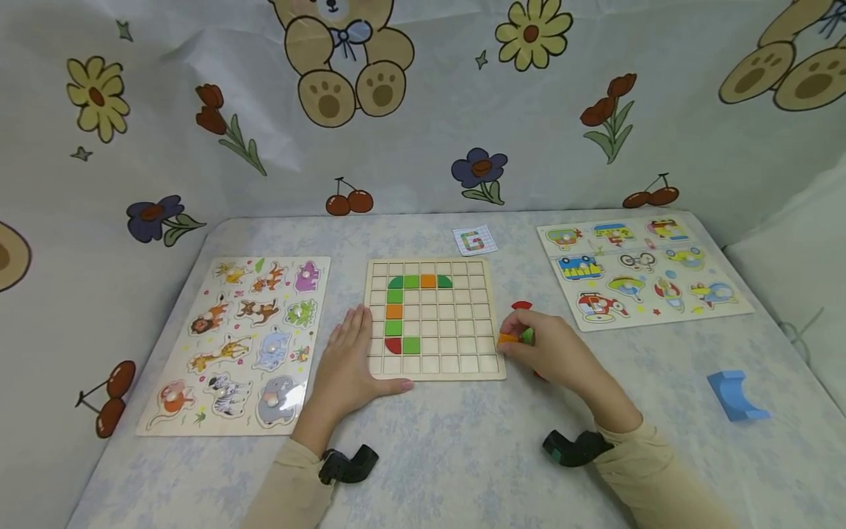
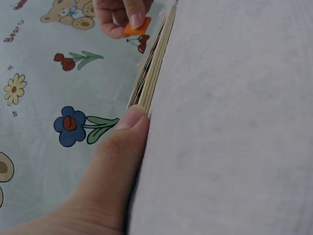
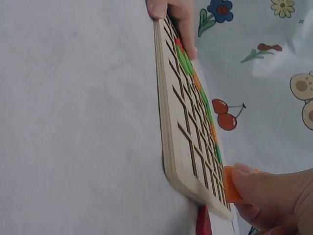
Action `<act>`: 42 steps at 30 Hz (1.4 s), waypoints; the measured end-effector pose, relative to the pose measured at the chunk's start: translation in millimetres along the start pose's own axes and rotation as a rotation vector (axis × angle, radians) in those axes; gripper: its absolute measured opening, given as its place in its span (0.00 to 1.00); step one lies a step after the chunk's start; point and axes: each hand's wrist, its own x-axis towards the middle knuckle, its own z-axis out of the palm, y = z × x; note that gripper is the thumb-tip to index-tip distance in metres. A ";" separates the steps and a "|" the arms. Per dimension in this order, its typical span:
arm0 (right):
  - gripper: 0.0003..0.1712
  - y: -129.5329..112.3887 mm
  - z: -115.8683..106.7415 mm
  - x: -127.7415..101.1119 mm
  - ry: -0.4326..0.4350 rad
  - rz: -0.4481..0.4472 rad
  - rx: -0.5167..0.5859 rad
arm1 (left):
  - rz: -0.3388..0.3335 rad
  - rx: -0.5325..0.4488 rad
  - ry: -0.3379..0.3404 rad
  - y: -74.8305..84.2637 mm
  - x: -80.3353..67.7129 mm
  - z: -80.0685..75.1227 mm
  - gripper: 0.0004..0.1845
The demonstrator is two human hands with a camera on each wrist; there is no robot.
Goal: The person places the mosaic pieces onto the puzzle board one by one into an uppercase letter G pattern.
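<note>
A square wooden grid board (image 1: pixel 456 338) lies mid-table. Green, orange and red tiles form a row near its top and a column down its left side, with a light green tile (image 1: pixel 411 345) beside the red corner. Along the board's left edge rests my left hand (image 1: pixel 350 360), fingers straight, thumb (image 2: pixel 117 156) against the near edge. At the right edge my right hand (image 1: pixel 555 349) pinches an orange tile (image 3: pixel 232 185) between thumb and finger. Around that hand lie a red curved piece (image 1: pixel 521 305) and a green piece (image 1: pixel 527 336), partly hidden.
A small pattern card (image 1: pixel 474 240) lies behind the board. An animal puzzle board (image 1: pixel 324 283) is at left, a vehicle puzzle board (image 1: pixel 720 312) at back right. A blue arch-shaped block (image 1: pixel 734 397) stands at right. Patterned cloth (image 1: pixel 423 147) hangs behind the table.
</note>
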 end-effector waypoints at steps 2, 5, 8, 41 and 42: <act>0.09 -10.7 6.6 6.0 -0.001 -0.028 0.040 | -0.001 0.001 0.002 -0.5 -0.1 0.3 0.79; 0.09 -26.0 20.0 14.8 -0.010 -0.058 0.091 | -0.004 -0.004 0.003 -0.6 -0.1 0.9 0.79; 0.09 -39.1 34.7 22.7 -0.028 -0.075 0.127 | -0.008 -0.007 0.004 -0.4 0.4 1.9 0.79; 0.15 -58.6 60.2 29.3 -0.052 -0.270 -0.076 | 0.002 0.024 0.007 -1.4 0.1 1.2 0.78; 0.15 -57.6 59.1 27.6 -0.059 -0.282 -0.074 | 0.004 0.025 0.008 -1.6 0.2 1.6 0.78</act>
